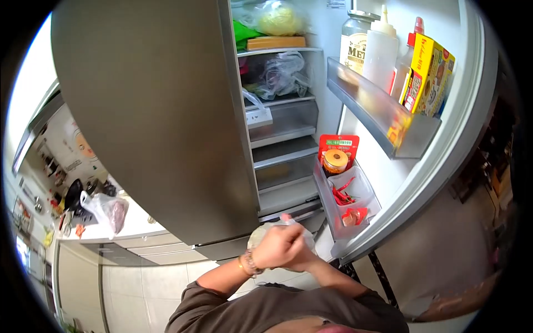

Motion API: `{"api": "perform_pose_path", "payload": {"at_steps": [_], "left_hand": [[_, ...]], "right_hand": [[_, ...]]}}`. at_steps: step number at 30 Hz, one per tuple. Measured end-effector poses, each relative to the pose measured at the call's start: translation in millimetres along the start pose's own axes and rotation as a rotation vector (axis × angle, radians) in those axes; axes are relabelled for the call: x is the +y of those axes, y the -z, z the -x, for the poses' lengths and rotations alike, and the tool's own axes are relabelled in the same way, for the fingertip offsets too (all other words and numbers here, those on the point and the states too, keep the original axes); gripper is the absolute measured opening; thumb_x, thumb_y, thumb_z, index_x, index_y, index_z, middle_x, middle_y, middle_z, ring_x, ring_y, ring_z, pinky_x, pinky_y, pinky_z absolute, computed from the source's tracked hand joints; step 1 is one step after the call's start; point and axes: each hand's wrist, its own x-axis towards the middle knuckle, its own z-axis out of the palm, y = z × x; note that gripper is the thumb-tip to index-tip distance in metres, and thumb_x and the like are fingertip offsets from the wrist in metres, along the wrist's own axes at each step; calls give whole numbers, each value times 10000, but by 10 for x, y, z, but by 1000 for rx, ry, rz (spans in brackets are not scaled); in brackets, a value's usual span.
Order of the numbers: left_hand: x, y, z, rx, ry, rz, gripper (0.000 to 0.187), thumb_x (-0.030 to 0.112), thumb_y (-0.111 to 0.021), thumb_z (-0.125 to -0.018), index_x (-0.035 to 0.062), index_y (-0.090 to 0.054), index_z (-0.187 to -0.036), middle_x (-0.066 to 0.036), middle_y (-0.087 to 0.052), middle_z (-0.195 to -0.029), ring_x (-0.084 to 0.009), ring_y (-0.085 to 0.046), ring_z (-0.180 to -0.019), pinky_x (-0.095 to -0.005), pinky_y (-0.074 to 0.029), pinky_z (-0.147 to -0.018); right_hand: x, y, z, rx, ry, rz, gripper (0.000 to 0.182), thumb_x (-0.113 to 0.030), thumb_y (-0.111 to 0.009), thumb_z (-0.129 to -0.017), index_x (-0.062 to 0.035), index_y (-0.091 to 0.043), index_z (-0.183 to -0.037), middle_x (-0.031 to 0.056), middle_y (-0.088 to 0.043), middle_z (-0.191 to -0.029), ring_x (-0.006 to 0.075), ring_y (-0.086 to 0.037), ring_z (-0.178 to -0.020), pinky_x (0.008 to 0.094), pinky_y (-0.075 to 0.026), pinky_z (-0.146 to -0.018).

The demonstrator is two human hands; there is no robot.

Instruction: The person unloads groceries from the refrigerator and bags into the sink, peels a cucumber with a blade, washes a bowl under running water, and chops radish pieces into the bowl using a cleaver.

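Observation:
My left hand (277, 245), with a bracelet at the wrist, is closed in front of the open fridge. My right hand (303, 254) presses close against it, its fingers mostly hidden behind the left. Between and behind them shows a pale, translucent plastic bag (256, 235) with something whitish in it; what it contains I cannot make out. Just beyond the hands is the lower door bin (340, 225), holding red chilies (343, 194), a jar with an orange lid (335, 160) and a red packet (345, 142).
The fridge door (413, 186) stands open at the right. Its upper bin (366, 105) holds a jar, a squeeze bottle (381, 50) and a yellow box (427, 75). Bagged food (286, 75) sits on the shelves. A closed door (150, 111) is at left, beyond it a counter with a plastic bag (108, 211).

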Motion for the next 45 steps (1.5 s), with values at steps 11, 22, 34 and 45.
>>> {"api": "perform_pose_path", "payload": {"at_steps": [11,22,34,45], "left_hand": [[-439,248,75,126,465,295,310,198,-577,-908,-3,-523,-1137,-119,-664,-919,-220,-650,-845,-314,-513,-806],[-3141,-513,1731,1391,1454,1472,171,-70,-367,-713,-61,-380,-883,-218,-458,-800,-355,-523,-740,-565,-451,-867],[-3182,-759,2094,1364,1364,1270,138,27,-391,-882,8,-522,-844,-92,-488,-648,-208,-497,-554,-525,-523,-770],[-2141,-547,3557,1212,1247,1578,363,52,-459,-802,72,-558,-1150,-66,-613,-1088,-251,-556,-1044,-537,-313,-996]], "right_hand": [[232,328,-286,186,-13,-377,85,-78,-532,-885,-42,-591,-837,4,-588,-804,106,-541,-767,258,-438,-695],[36,630,-338,366,30,-290,191,-125,-502,-921,-55,-532,-745,-6,-526,-733,104,-479,-716,249,-381,-668],[-43,718,-351,443,41,-393,201,-135,-500,-924,-54,-531,-743,0,-526,-725,91,-470,-695,240,-370,-639],[-113,764,-359,450,-10,-506,263,-242,-495,-956,-105,-471,-733,-21,-466,-717,83,-412,-676,216,-320,-634]]}}
